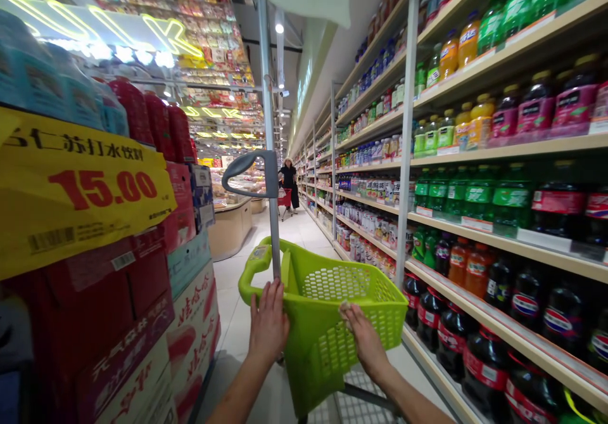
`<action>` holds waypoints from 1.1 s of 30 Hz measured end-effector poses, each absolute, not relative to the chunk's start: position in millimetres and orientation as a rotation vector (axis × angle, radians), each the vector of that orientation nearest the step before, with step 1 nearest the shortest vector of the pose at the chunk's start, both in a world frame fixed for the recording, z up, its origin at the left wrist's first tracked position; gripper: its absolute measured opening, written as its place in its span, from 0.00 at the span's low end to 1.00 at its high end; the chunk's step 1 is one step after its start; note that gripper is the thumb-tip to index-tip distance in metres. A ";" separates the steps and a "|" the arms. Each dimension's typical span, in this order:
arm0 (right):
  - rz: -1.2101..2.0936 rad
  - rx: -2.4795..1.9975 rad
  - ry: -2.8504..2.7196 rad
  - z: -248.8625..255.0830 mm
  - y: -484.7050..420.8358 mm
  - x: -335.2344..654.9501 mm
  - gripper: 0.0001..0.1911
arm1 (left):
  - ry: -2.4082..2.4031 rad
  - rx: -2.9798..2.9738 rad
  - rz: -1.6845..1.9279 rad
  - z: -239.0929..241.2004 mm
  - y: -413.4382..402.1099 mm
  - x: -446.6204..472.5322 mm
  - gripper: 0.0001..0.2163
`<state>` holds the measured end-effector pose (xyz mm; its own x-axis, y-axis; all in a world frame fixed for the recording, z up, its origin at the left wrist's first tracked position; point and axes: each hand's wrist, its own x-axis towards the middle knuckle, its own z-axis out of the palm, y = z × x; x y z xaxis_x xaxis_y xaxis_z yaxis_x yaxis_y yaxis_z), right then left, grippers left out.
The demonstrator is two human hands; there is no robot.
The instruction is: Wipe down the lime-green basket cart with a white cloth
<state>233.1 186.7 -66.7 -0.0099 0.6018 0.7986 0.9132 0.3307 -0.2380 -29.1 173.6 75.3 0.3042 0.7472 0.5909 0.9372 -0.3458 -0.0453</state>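
A lime-green plastic shopping basket (pixel 375 297) rests in front of me in a supermarket aisle, tilted toward me and seemingly on a wire cart frame (pixel 354 398). My left hand (pixel 268 322) lies on the basket's near left rim, fingers together and pressed against it. My right hand (pixel 363 335) grips the near right rim, fingers curled over the edge. A grey pull handle (pixel 247 172) on a tall metal pole (pixel 274 221) rises from the basket's back.
Shelves of bottled soft drinks (pixel 498 196) line the right side. Stacked red drink cartons (pixel 142 322) with a yellow 15.00 price sign (pixel 80 189) stand close on my left. A person in dark clothes (pixel 289 183) stands far down the tiled aisle by a red cart.
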 end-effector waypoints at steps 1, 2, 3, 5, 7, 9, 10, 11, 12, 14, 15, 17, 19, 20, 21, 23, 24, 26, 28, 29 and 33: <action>-0.448 -1.329 -1.712 -51.8 188.4 228.0 0.29 | -1.535 -2.159 -0.708 77.6 174.5 -29.9 0.29; -0.449 -1.296 -1.701 -39.1 190.4 221.7 0.30 | -1.559 -2.141 -0.719 79.9 175.5 -31.1 0.29; -0.442 -1.268 -1.692 -30.5 191.9 214.7 0.31 | -1.581 -2.135 -0.719 81.6 176.6 -32.8 0.28; -0.396 -1.239 -1.702 -27.5 191.3 199.8 0.31 | -1.628 -2.127 -0.704 83.3 178.4 -37.5 0.28; -0.324 -1.207 -1.776 -37.0 186.7 185.9 0.30 | -1.646 -2.139 -0.665 83.8 179.8 -42.7 0.28; -0.262 -1.162 -1.822 -41.4 182.8 172.2 0.28 | -1.635 -2.195 -0.590 85.2 180.6 -46.2 0.28; -0.242 -1.137 -1.813 -36.8 182.5 164.3 0.28 | -1.639 -2.225 -0.550 86.5 180.5 -46.7 0.29; -0.233 -1.114 -1.777 -26.9 183.6 155.0 0.28 | -1.651 -2.247 -0.519 88.2 180.0 -46.5 0.28; -0.229 -1.094 -1.728 -12.7 185.9 144.2 0.28 | -1.665 -2.259 -0.499 90.1 178.8 -45.7 0.28; -0.250 -1.050 -1.671 20.3 193.1 120.1 0.28 | -1.679 -2.270 -0.498 93.5 174.5 -43.4 0.29; -0.250 -1.060 -1.670 34.3 197.2 108.8 0.28 | -1.668 -2.281 -0.504 94.9 171.7 -42.7 0.29; -0.225 -1.107 -1.732 47.9 203.4 95.0 0.29 | -1.611 -2.322 -0.510 97.0 165.7 -43.4 0.28; -0.205 -1.178 -1.820 40.7 204.5 100.0 0.31 | -1.549 -2.364 -0.500 98.6 161.5 -47.0 0.28; -0.202 -1.228 -1.844 32.0 203.2 110.0 0.31 | -1.538 -2.372 -0.495 99.2 160.6 -49.6 0.28; -0.206 -1.285 -1.845 22.1 201.4 123.5 0.31 | -1.539 -2.371 -0.491 99.6 160.4 -52.2 0.28; -0.205 -1.421 -1.753 5.6 197.8 151.8 0.31 | -1.558 -2.361 -0.482 99.4 162.0 -56.1 0.29; -0.203 -1.439 -1.701 1.1 196.6 161.6 0.31 | -1.567 -2.358 -0.477 98.7 163.3 -57.0 0.31; -0.202 -1.399 -1.643 1.0 195.5 163.4 0.31 | -1.565 -2.367 -0.472 96.8 165.4 -56.2 0.33; -0.202 -1.285 -1.678 8.7 193.8 143.0 0.31 | -1.566 -2.373 -0.475 95.3 164.9 -53.1 0.34; -0.205 -1.228 -1.714 13.2 192.2 129.2 0.30 | -1.567 -2.374 -0.475 95.2 163.2 -51.4 0.34; -0.260 -1.137 -1.853 17.6 179.4 104.6 0.29 | -1.578 -2.394 -0.447 98.1 151.0 -46.6 0.34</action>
